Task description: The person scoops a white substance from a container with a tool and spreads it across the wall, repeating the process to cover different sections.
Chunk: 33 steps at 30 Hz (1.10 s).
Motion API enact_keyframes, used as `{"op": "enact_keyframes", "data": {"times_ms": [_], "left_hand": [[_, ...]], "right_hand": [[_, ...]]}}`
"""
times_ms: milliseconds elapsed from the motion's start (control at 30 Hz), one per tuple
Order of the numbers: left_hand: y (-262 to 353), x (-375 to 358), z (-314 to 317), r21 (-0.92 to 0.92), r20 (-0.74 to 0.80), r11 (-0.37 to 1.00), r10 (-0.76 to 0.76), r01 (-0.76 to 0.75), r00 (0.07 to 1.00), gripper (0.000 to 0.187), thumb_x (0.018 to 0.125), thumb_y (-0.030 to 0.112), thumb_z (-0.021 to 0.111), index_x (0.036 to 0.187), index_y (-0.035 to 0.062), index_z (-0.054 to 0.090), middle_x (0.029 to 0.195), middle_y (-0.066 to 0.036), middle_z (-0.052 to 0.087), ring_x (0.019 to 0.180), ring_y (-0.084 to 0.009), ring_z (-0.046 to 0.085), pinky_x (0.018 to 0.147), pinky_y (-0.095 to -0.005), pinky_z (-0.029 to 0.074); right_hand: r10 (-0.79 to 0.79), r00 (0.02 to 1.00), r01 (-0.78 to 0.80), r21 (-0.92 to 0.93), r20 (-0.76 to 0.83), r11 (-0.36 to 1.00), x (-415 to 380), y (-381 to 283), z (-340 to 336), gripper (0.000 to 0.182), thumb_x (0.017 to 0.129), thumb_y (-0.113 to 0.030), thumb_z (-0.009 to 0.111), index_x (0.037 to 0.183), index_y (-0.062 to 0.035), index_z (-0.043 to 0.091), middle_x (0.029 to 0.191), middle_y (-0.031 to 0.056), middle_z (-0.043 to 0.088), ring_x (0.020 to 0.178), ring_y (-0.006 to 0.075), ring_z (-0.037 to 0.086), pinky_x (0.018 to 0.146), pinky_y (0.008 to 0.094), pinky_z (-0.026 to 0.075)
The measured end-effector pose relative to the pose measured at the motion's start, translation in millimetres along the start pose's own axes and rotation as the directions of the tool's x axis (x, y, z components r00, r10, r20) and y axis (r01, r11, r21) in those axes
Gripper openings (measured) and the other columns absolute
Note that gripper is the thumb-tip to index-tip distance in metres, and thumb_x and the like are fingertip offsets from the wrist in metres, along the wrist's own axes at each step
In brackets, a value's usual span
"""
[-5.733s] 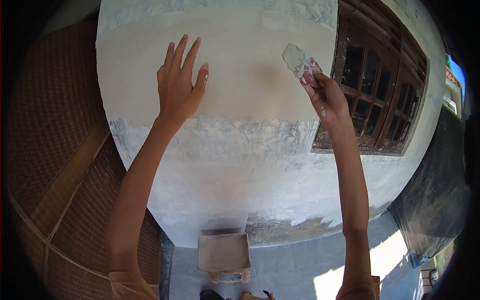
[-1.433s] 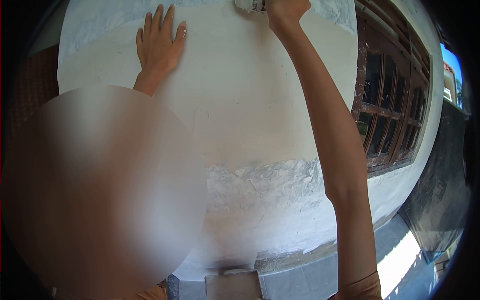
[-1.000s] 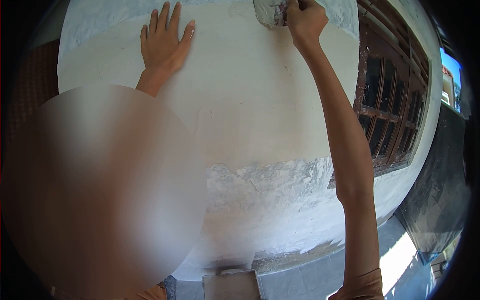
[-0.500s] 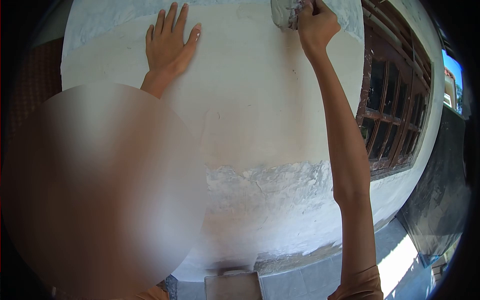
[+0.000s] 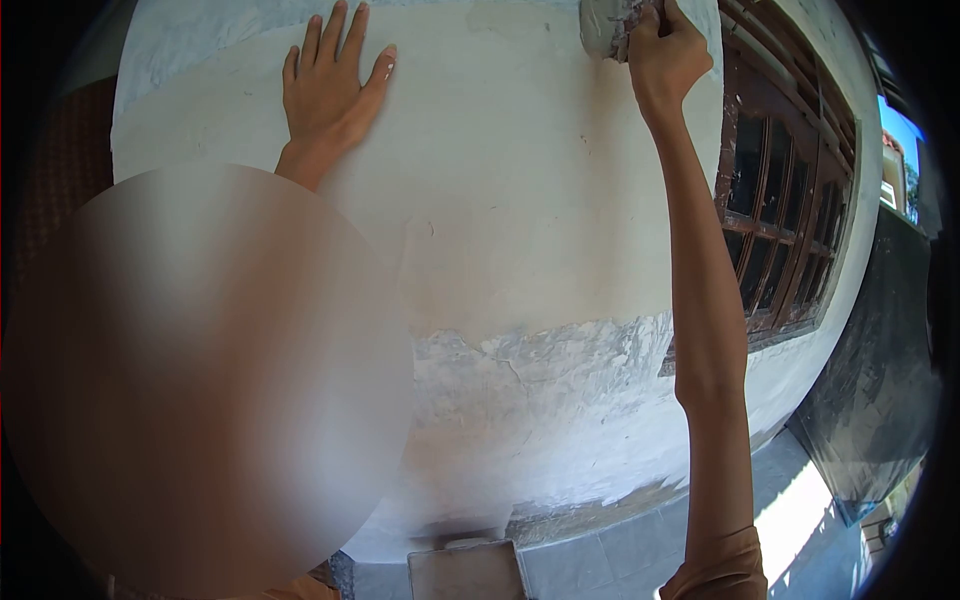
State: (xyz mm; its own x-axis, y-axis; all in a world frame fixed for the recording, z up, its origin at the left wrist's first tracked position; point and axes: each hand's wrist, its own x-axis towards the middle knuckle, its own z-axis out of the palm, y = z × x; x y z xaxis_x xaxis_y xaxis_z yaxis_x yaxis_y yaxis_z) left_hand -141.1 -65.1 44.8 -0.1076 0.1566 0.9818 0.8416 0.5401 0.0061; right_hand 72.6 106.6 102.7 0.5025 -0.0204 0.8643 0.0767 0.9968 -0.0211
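Note:
My left hand [image 5: 327,95] lies flat on the upper part of the pale wall [image 5: 500,180], fingers spread, with a white speck on the thumb. At the top right, my right hand [image 5: 670,55] is closed round a scraper [image 5: 604,30], whose blade is smeared with wet grey-white paste and sits against the wall. The wall is smooth and cream in the middle, with rough bluish-white patches along its top and lower part.
A brown wooden window [image 5: 775,220] with panes is at the right. A shallow tray [image 5: 467,572] sits on the grey tiled floor [image 5: 590,565] at the bottom. A dark sheet [image 5: 870,370] stands far right. A large blurred circle covers the lower left.
My right hand has moved right along the wall with the scraper. My left hand stays spread on the wall, and the view has shifted slightly.

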Motion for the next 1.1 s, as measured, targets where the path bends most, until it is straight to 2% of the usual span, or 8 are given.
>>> {"op": "enact_keyframes", "data": {"times_ms": [67,100,167,333,533,600,700,1100], "left_hand": [[-2,5,4,0.063,0.03,0.998,-0.022,0.02,0.999,0.068,0.104,0.039,0.041,0.157,0.0052,0.016,0.165,-0.014,0.012,0.152,-0.0306,0.008,0.125,-0.0465,0.009],[-13,9,17,0.061,0.03,0.998,-0.022,0.02,0.999,0.068,0.104,0.039,0.041,0.157,0.0052,0.016,0.165,-0.014,0.012,0.152,-0.0306,0.008,0.125,-0.0465,0.009],[-38,16,52,0.151,-0.339,0.981,0.17,-0.125,0.925,0.064,0.102,0.057,0.035,0.158,0.0265,0.024,0.164,0.0,0.023,0.151,-0.0244,0.02,0.122,-0.0469,0.017],[-39,14,49,0.169,-0.325,0.976,0.185,-0.135,0.927,0.065,0.101,0.057,0.035,0.158,0.0265,0.024,0.164,0.0,0.022,0.151,-0.0246,0.02,0.122,-0.0471,0.017],[-39,14,47,0.168,-0.314,0.978,0.173,-0.124,0.934,0.066,0.101,0.058,0.035,0.158,0.0267,0.023,0.164,0.0,0.021,0.151,-0.0246,0.019,0.122,-0.0468,0.017],[-40,15,46,0.167,-0.301,0.977,0.181,-0.135,0.936,0.066,0.101,0.058,0.035,0.158,0.0268,0.022,0.164,0.0,0.021,0.151,-0.0245,0.019,0.122,-0.0467,0.017],[-41,15,46,0.183,-0.29,0.975,0.175,-0.125,0.941,0.066,0.101,0.057,0.036,0.158,0.0271,0.022,0.164,0.0,0.021,0.151,-0.0246,0.018,0.122,-0.0466,0.017],[-37,12,47,0.129,-0.301,0.983,0.164,-0.13,0.939,0.065,0.101,0.055,0.037,0.158,0.0275,0.023,0.164,0.0,0.021,0.151,-0.0247,0.019,0.122,-0.0467,0.017]], "right_hand": [[-0.104,0.988,0.102,-0.025,-0.112,0.995,-1,4,3,0.023,0.091,-0.005,0.059,0.109,0.0062,0.069,0.074,0.0219,0.068,0.062,0.0177,0.063,0.06,0.0335,0.049],[-0.037,0.999,0.037,0.048,0.002,0.998,-8,0,8,0.024,0.092,-0.005,0.059,0.11,0.0063,0.069,0.073,0.0211,0.068,0.061,0.0164,0.061,0.059,0.0331,0.048],[0.109,0.975,-0.125,0.075,0.195,0.989,-20,-11,15,0.024,0.092,-0.006,0.06,0.111,0.0067,0.068,0.072,0.0185,0.066,0.061,0.0139,0.056,0.059,0.0327,0.048],[0.197,0.979,-0.199,0.043,0.051,0.979,-9,13,-2,0.024,0.094,-0.007,0.059,0.111,0.0073,0.07,0.07,0.0121,0.067,0.058,0.0094,0.054,0.051,0.0297,0.045],[0.284,0.946,-0.315,0.238,0.157,0.919,-14,12,23,0.022,0.093,-0.004,0.061,0.108,0.0073,0.071,0.07,0.0077,0.065,0.06,0.01,0.055,0.053,0.0307,0.045],[0.231,0.962,-0.245,0.092,0.144,0.965,-12,14,20,0.022,0.093,-0.004,0.06,0.11,0.008,0.07,0.069,0.0074,0.065,0.06,0.0099,0.055,0.053,0.031,0.045],[0.233,0.972,-0.233,0.129,0.02,0.964,-4,12,-3,0.023,0.094,-0.004,0.06,0.11,0.0078,0.07,0.069,0.0075,0.064,0.06,0.0095,0.054,0.053,0.0305,0.045],[0.211,0.977,-0.213,0.141,0.033,0.967,1,21,6,0.027,0.094,-0.008,0.061,0.116,0.0053,0.068,0.066,0.0098,0.064,0.054,0.0111,0.054,0.052,0.0303,0.046]]}}
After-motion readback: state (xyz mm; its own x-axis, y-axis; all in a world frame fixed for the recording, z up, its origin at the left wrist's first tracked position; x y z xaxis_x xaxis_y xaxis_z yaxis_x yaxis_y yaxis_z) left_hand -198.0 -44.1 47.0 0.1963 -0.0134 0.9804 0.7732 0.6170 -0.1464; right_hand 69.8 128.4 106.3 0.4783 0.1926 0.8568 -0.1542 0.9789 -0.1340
